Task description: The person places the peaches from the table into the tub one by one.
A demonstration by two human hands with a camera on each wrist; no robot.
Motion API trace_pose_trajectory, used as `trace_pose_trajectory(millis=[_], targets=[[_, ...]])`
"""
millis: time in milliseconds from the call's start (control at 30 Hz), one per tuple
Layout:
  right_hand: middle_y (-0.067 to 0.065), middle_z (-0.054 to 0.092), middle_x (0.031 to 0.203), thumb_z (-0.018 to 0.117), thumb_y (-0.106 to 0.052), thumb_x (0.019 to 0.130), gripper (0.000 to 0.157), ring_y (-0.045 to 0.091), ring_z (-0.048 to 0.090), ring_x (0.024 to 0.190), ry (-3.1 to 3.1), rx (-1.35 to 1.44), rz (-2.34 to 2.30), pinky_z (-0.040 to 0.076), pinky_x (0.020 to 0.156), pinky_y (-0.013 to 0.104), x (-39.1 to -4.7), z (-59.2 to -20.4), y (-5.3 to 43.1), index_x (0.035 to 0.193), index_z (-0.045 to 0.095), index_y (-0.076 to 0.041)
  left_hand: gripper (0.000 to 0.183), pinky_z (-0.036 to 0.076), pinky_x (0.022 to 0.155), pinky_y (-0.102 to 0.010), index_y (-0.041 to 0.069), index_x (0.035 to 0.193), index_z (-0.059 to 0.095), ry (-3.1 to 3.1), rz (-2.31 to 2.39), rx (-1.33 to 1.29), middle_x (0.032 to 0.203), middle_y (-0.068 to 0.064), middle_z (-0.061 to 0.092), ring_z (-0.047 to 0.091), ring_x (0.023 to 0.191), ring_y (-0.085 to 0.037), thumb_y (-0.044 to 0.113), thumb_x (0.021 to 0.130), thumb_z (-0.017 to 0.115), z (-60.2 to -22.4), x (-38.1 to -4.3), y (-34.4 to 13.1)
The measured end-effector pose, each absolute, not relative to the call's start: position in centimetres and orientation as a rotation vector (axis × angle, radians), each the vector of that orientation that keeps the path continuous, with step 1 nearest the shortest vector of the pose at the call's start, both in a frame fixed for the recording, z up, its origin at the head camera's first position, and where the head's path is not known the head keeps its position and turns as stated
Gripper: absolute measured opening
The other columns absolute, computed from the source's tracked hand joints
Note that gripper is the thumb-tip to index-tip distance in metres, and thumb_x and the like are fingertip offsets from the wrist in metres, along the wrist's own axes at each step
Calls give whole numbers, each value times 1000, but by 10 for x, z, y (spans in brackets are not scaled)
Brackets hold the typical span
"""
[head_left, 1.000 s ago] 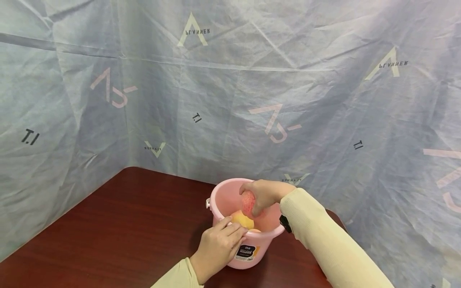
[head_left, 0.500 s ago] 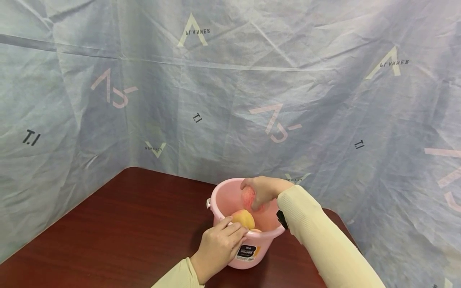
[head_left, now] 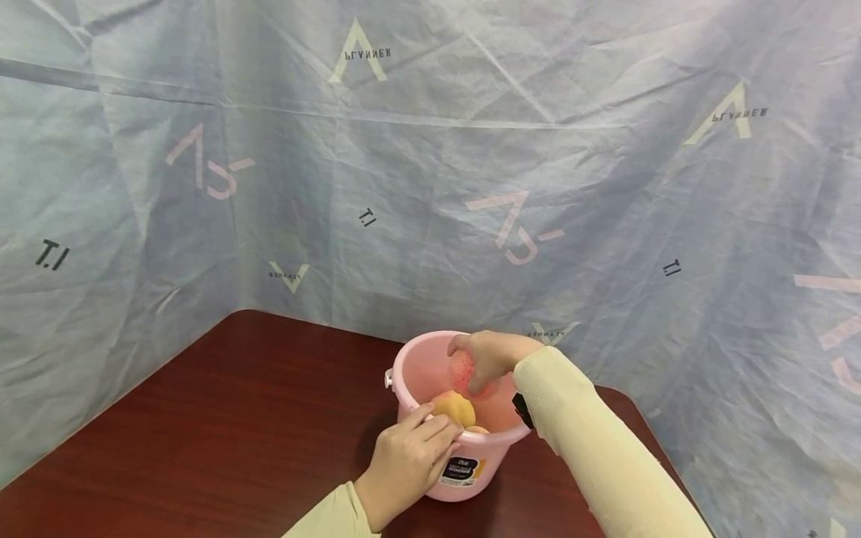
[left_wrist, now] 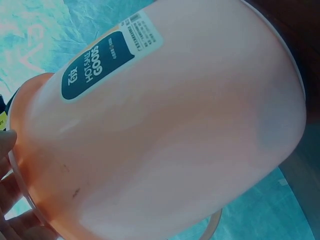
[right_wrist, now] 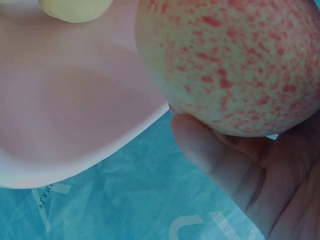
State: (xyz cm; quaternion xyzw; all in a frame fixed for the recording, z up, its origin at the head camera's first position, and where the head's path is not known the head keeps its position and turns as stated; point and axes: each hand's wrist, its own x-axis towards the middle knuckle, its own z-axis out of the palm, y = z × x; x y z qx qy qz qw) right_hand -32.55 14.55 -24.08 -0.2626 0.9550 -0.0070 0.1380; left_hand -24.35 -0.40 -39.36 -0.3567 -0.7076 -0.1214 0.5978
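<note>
A pink bucket (head_left: 494, 452) stands on the table. My left hand (head_left: 406, 463) grips its near rim, fingers over the edge; the left wrist view shows fingers (left_wrist: 7, 142) at that rim. Over the bucket's mouth, my right hand (head_left: 494, 355) holds a red-speckled peach (head_left: 461, 368), with the fingers and thumb on either side. Up close in the right wrist view, the peach (right_wrist: 235, 65) is pale with red flecks. A yellow-orange fruit (head_left: 454, 409) lies inside against the near wall, partly behind my left fingers. Beside it, only the top of another pale orange fruit (head_left: 477, 430) shows.
The dark red-brown table (head_left: 235, 418) extends to the left of the bucket. Grey-blue printed fabric (head_left: 417, 172) hangs behind and along both sides. A white handle knob (head_left: 388, 379) sticks out at the bucket's left. A black device (head_left: 522, 411) sits at my right wrist.
My right hand has risen slightly with the peach, and its forearm has shifted a little left. More of the yellow-orange fruit shows. My left hand stays at the rim.
</note>
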Motion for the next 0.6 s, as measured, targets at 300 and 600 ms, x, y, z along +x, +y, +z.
trace_pose_trajectory(millis=[300,600], targets=[[6,61,111,82,-8,70,64,20,57,92,2753,-693,-76,52,80,37,-324,-244,145,127,55,-15,37,54,84,-25,17,87,72,-1641,-284,-821,85,7,68,66,86,-14,28,104,41,-394,-245,-3],[5,60,111,82,-9,70,65,21,57,93,2727,-651,-115,52,79,37,-325,-245,142,129,54,-15,37,55,81,-24,17,88,72,-1638,-283,-806,86,7,68,66,87,-15,28,104,40,-395,-245,-4]])
